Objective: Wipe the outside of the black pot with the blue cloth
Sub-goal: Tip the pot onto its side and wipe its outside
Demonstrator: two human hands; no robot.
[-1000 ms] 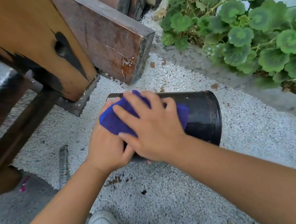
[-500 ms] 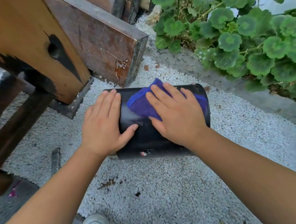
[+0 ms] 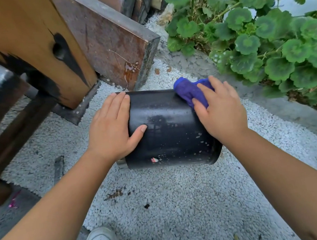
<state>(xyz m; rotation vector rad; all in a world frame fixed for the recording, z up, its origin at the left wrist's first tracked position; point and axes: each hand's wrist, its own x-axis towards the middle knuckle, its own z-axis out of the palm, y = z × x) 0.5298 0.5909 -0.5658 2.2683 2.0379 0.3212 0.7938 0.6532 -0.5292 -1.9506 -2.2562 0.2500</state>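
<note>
The right hand [image 3: 219, 110] lies flat on the cloth [image 3: 190, 91], fingers together, pressing it against the far right end of the pot [image 3: 167, 128]; it grips nothing else. The left hand [image 3: 113, 129] is spread open on the pot's left end, thumb on the top curve, steadying it without closing around it. The pot lies on its side on the gravel [image 3: 166, 201], just in front of a rusty slab [image 3: 112, 44], with leafy plants [image 3: 265, 40] near its right.

Judging from this, the wipe is mid-way: pale specks and a small sticker remnant show on the near lower side, so that band looks undone. The main risk is the pot rolling, since it is round and only 1 open palm holds it; a hard push from the cloth could spin it away or grind it into the gravel, dirtying the cleaned side again. The cloth is bunched, so part could slip from under the fingers.
</note>
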